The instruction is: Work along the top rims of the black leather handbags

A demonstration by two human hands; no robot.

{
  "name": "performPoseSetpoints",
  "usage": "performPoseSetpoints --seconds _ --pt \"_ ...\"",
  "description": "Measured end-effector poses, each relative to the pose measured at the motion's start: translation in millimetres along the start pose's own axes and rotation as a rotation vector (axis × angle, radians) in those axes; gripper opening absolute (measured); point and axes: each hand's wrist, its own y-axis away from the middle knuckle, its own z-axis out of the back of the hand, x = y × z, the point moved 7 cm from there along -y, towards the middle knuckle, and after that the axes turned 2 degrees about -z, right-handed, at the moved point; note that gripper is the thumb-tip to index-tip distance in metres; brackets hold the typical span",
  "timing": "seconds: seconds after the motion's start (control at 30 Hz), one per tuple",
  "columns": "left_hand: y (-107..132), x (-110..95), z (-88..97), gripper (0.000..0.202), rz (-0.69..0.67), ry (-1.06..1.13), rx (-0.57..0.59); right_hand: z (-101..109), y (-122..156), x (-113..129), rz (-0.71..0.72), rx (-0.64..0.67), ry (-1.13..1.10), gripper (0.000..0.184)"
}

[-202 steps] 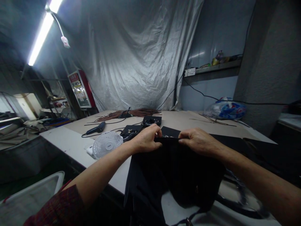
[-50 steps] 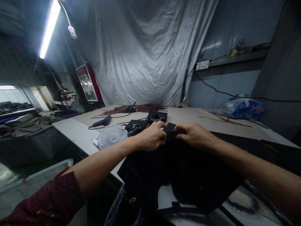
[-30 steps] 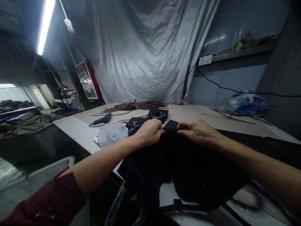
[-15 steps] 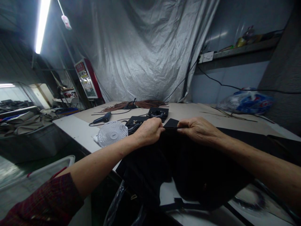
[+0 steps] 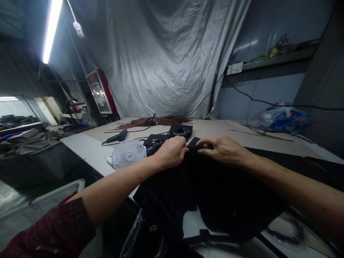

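Observation:
Both hands hold up the top edge of a large piece of black material (image 5: 225,200), which hangs down in front of me over the table. My left hand (image 5: 174,151) is closed on that edge, fingers curled and thumb pressed in. A short way to the right, my right hand (image 5: 219,148) pinches the same edge between thumb and fingers. The material is so dark that its folds and exact kind are hard to make out. Just behind the hands lie black pieces with metal fittings (image 5: 154,140) and another black piece with a looped part (image 5: 180,131).
A white fan (image 5: 129,154) stands left of my left hand, near a dark corded tool (image 5: 117,136). A bundle of brown cords (image 5: 161,121) lies at the back of the table (image 5: 212,126). At the far right sits a blue-and-clear plastic bag (image 5: 287,116).
My right hand has slid slightly left along the black edge, closer to my left hand, and its grip has shifted. The left hand has stayed nearly in place.

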Motion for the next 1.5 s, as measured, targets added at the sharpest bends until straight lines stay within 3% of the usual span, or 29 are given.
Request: performPoseSetpoints --seconds 0.37,0.63,0.87,1.0,1.1,1.27,1.37,1.5 --pt "1.1 -3.5 3.5 0.015 -0.007 0.022 -0.004 2.0 -5.3 7.0 -0.009 0.01 -0.004 0.019" --pt "1.7 -1.6 1.5 0.017 -0.001 0.002 -0.001 -3.9 -8.3 11.4 0.131 0.016 -0.027 0.02" --pt "1.6 -0.9 1.7 0.015 -0.022 0.007 -0.013 -4.2 -12.7 16.1 0.059 0.01 0.021 0.017" --pt "1.1 2.6 1.4 0.012 -0.002 0.063 -0.022 -3.7 -17.2 27.8 0.174 -0.03 0.068 0.018" --pt "1.6 7.9 2.6 0.013 0.032 0.152 -0.028 -5.9 -21.7 30.9 0.201 -0.037 0.068 0.017" --pt "11.4 23.0 8.5 0.051 0.111 0.35 0.009 -6.7 -23.4 25.4 0.129 -0.017 0.059 0.017" --pt "20.5 34.5 3.0 0.047 0.157 0.396 0.118 -5.3 -22.7 21.5 0.108 -0.023 0.064 0.018" --pt "25.7 43.1 -1.1 0.033 0.122 0.45 0.126 -6.5 -22.5 22.1 0.143 -0.019 0.068 0.019"
